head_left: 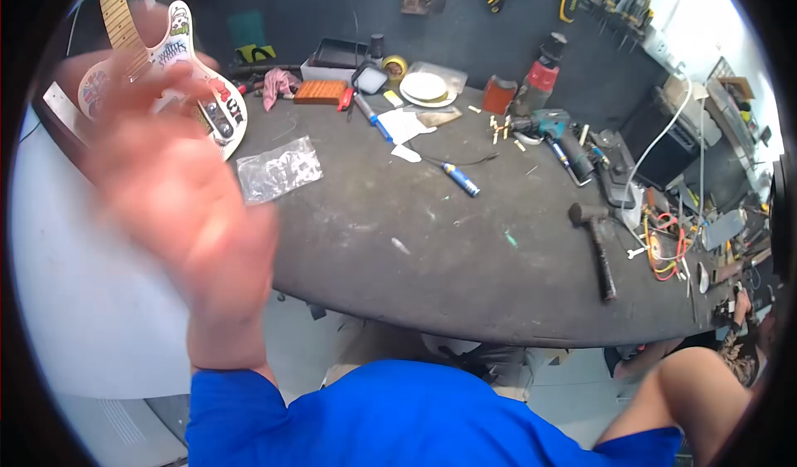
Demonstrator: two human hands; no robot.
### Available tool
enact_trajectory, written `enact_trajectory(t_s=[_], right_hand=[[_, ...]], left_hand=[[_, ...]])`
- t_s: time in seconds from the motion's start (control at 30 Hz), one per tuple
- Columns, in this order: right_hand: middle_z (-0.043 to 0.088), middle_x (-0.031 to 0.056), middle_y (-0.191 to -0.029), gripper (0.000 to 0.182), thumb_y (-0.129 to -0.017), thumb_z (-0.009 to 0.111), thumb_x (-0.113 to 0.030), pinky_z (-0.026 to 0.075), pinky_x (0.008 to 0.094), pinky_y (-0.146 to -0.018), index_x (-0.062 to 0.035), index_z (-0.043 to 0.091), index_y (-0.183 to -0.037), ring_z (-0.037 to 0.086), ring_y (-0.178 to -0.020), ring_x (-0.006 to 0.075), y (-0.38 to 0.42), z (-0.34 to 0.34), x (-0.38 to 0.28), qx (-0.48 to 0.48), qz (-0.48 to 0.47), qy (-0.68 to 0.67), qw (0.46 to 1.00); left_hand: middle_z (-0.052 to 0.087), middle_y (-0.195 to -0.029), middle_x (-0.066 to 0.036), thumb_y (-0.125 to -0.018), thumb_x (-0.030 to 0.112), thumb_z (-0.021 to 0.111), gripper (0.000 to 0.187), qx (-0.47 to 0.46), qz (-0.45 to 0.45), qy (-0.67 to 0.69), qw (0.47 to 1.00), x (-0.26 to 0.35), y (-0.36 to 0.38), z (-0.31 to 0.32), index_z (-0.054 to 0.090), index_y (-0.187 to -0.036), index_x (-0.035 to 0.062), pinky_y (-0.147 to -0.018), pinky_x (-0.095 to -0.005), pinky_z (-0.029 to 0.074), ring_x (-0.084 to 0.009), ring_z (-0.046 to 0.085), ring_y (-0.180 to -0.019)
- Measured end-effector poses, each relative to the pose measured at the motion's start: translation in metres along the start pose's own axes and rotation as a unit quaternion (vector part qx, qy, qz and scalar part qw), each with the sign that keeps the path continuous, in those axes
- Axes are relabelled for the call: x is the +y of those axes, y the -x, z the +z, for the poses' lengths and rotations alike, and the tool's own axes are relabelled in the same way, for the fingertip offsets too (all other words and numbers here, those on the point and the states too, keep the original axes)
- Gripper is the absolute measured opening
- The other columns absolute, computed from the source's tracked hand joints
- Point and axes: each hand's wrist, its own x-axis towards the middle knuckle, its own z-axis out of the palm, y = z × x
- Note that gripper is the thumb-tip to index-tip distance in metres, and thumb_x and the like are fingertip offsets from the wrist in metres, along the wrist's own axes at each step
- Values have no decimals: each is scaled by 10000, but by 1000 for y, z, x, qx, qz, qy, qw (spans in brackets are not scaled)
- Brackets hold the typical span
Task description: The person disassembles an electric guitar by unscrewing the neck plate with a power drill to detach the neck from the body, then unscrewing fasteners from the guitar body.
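My left hand (187,197) is raised close to the camera on the left, smeared by motion. Its fingers overlap the body of a white electric guitar (222,106) covered in stickers. The guitar's wooden fretboard (119,19) points up toward the top left. Part of the guitar's body is hidden behind the hand. A clear plastic bag (281,170) lies on the dark workbench (398,276) just right of the hand. My right arm (697,388) reaches out toward the right edge, and its hand is outside the picture.
A blue tube (461,179), a hammer (599,251) and a cordless drill (552,131) lie on the bench. White plates (425,89) sit at the back. Tools and cables (668,247) crowd the right end, near another person's hand (741,305). Screwdrivers (623,6) hang on the wall.
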Motion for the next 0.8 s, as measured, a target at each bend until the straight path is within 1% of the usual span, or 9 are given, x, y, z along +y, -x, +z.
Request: enact_trajectory(t_s=[0.1,0.2,0.3,0.43,0.5,0.6,0.63,0.73,0.8], right_hand=[[693,178,-1113,424,-1025,607,-357,505,489,-977,-3,617,-1258,648,-1103,337,27,14,-2,118,72,-47,989],[700,139,-1024,318,-1003,636,-247,503,422,-936,0,640,-1203,651,-1004,286,89,97,12,124,285,-218,925],[702,92,-932,185,-967,670,-121,518,319,-806,14,683,-1093,655,-837,197,134,162,12,82,489,-233,836],[699,94,-878,157,-963,690,-140,520,317,-723,12,705,-996,653,-772,186,155,196,17,31,448,-219,866],[694,95,-845,157,-966,688,-145,518,318,-709,11,708,-957,651,-754,187,154,190,22,21,429,-210,878],[680,88,-798,163,-974,683,-145,504,308,-672,8,704,-925,631,-700,174,173,189,30,10,469,-218,856],[677,86,-789,163,-975,682,-144,501,307,-662,9,703,-924,626,-687,170,178,187,31,5,480,-223,848],[670,78,-770,137,-971,691,-124,493,303,-643,-2,696,-909,611,-666,157,176,179,33,2,517,-221,827],[674,77,-769,125,-968,696,-119,497,304,-643,-7,695,-912,618,-671,157,175,177,35,-9,522,-218,825]], left_hand=[[509,-1522,-213,-817,69,721,659,-155,-240,-162,944,-82,66,31,546,-1451,21,-1167,-473,418,-417,501,-1369],[619,-1407,-207,-823,138,740,648,-290,-364,-438,769,-135,160,47,586,-1451,90,-1117,-499,474,-481,546,-1315],[614,-1444,-183,-844,158,706,555,-392,-442,-325,738,-164,138,28,630,-1391,109,-1062,-502,511,-445,583,-1301],[774,-1052,-185,-874,106,650,233,-326,-408,-337,783,-207,120,31,762,-1072,57,-903,-474,575,-393,731,-985],[762,-891,-198,-887,92,650,174,-137,-349,-282,883,-257,128,30,781,-997,56,-852,-482,580,-404,739,-890],[765,-1157,-182,-950,116,658,186,33,-299,-329,895,-287,93,40,803,-1053,61,-927,-468,547,-363,715,-1081],[644,-1425,-217,-958,130,662,351,-8,-303,-399,866,-297,90,46,739,-1297,83,-1062,-501,485,-414,593,-1305],[417,-1605,-314,-909,140,699,802,-165,-385,-466,779,-392,145,82,374,-1641,98,-1191,-542,392,-478,469,-1415],[452,-1584,-282,-890,141,714,776,-126,-299,-444,835,-359,152,117,422,-1606,73,-1187,-553,393,-481,474,-1402]])
